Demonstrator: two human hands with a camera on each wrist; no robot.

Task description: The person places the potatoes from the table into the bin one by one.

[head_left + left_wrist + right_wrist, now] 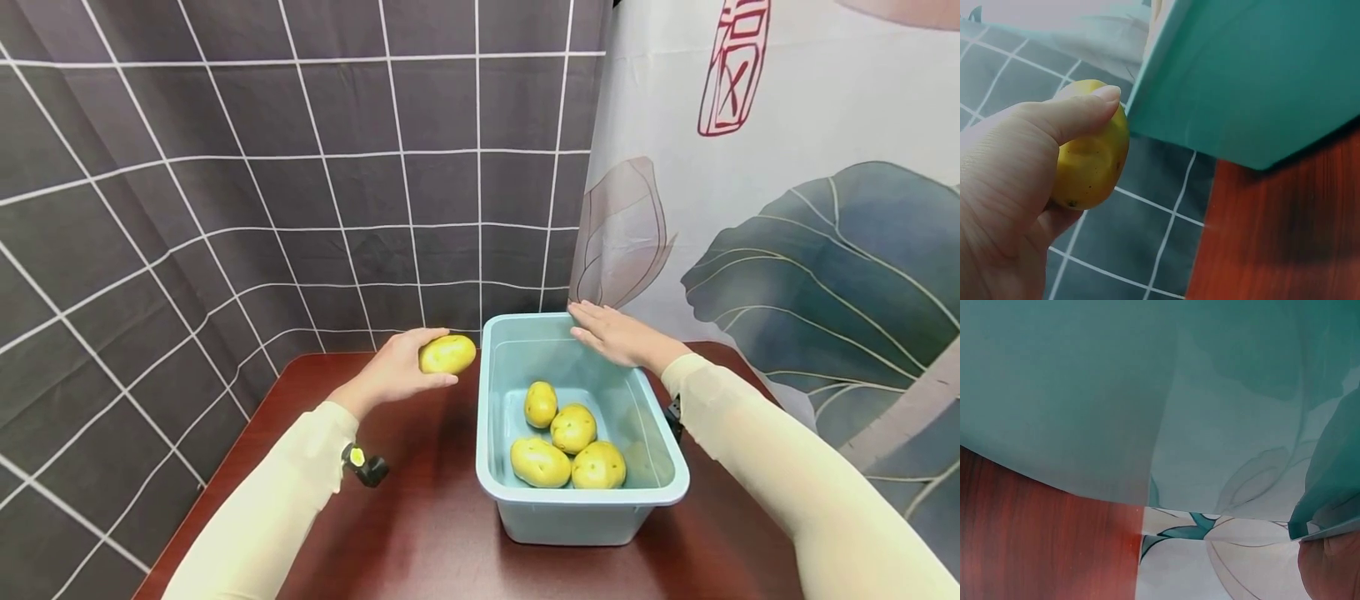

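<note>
My left hand (397,367) grips a yellow potato (447,354) in the air, just left of a light blue plastic bin (583,497). In the left wrist view the thumb lies across the potato (1092,169), close to the bin's outer wall (1254,69). Several more potatoes (573,428) lie on the bin's floor. My right hand (618,333) rests at the bin's far right rim, its fingers extended. Only a bit of that hand (1332,569) shows in the right wrist view, under the rim.
The bin stands on a reddish-brown wooden table (405,517). Behind and to the left hangs a dark cloth with a white grid (360,192). A white curtain with leaf and flower prints (787,208) hangs at the right, close to the table's edge.
</note>
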